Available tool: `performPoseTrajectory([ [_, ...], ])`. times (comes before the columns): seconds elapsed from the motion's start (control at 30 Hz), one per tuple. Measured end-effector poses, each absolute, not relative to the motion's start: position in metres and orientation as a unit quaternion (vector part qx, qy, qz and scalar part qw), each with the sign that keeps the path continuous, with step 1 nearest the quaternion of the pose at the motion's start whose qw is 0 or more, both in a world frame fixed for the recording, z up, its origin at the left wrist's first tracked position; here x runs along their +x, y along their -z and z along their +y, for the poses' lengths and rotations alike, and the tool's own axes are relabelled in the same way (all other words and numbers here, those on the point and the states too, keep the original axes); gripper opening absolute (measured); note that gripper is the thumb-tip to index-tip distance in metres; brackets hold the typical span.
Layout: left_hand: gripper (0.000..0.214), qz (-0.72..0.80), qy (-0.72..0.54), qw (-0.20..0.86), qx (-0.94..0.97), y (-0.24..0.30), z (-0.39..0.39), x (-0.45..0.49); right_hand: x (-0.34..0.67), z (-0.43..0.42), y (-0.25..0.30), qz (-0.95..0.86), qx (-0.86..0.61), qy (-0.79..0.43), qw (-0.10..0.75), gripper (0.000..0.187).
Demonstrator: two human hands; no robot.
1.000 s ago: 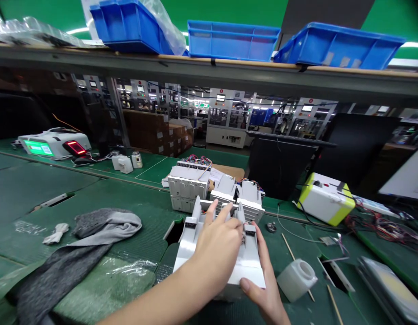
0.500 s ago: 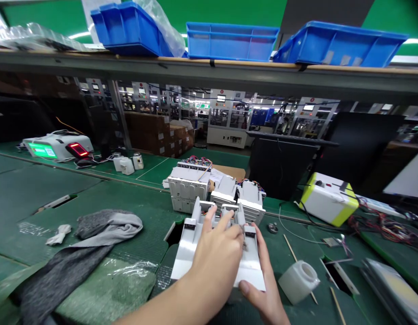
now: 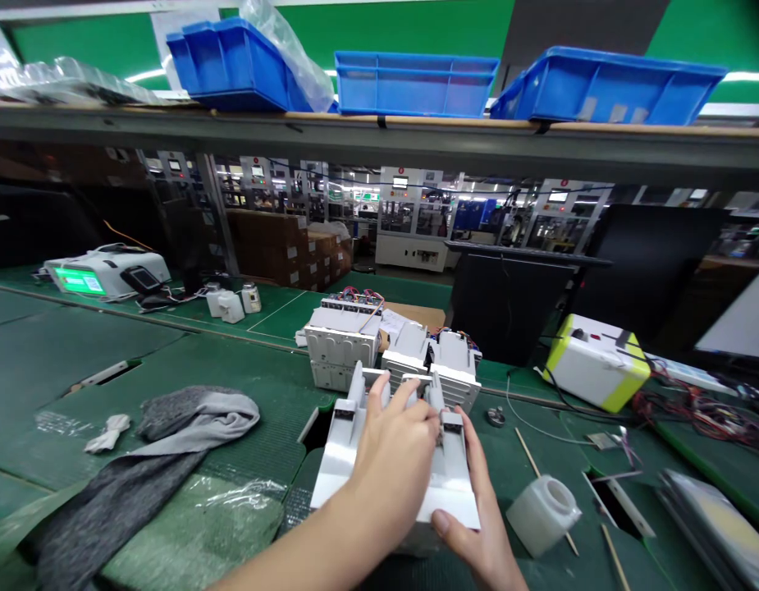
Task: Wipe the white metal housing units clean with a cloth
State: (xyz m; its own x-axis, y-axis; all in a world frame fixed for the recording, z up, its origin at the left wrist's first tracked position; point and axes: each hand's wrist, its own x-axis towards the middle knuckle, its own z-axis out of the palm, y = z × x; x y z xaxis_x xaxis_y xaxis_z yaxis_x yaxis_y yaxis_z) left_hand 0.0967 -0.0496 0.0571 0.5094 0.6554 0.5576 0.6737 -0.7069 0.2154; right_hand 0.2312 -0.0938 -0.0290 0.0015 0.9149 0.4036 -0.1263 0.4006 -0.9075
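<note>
The left hand (image 3: 395, 443) is spreading its fingers over a white plastic housing (image 3: 339, 460), while the right hand (image 3: 471, 509) is pinching its right wall. The housing is resting on a green bench mat (image 3: 231, 369), just beside 2 white units (image 3: 428, 361).

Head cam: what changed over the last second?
The left hand drew its fingers slightly back toward the person on the white plastic module. Nothing was let go. The view tilted up a little, so the shelf sits lower in frame. The red display on the tester at left went dark. The right hand stayed on the module's near edge, and the module barely moved.
</note>
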Motion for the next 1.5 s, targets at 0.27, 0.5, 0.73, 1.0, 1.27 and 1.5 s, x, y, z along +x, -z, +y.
performPoseTrajectory([
  [0.27,0.02,-0.36,0.363,0.025,-0.859,-0.038,-0.06,0.097,0.227,-0.094,0.026,-0.552,-0.367,-0.424,0.617,0.107],
  [0.5,0.021,-0.394,0.325,-0.015,-0.86,-0.052,-0.049,0.104,0.23,-0.092,0.031,-0.555,-0.362,-0.402,0.632,0.103],
  [0.73,0.023,-0.375,0.346,-0.068,-0.857,-0.053,-0.08,0.096,0.229,-0.092,0.026,-0.559,-0.383,-0.398,0.619,0.108],
  [1.0,0.022,-0.405,0.511,-0.346,-0.675,-0.095,-0.067,0.043,0.242,-0.106,0.025,-0.575,-0.418,-0.345,0.613,0.094],
  [1.27,0.021,-0.28,0.449,-0.555,-0.642,-0.086,-0.09,0.077,0.264,-0.121,-0.018,-0.544,-0.402,-0.397,0.62,0.051],
  [1.5,0.041,-0.306,0.584,-0.171,-0.732,-0.035,-0.118,0.11,0.272,-0.134,-0.015,-0.508,-0.489,-0.338,0.623,0.015],
])
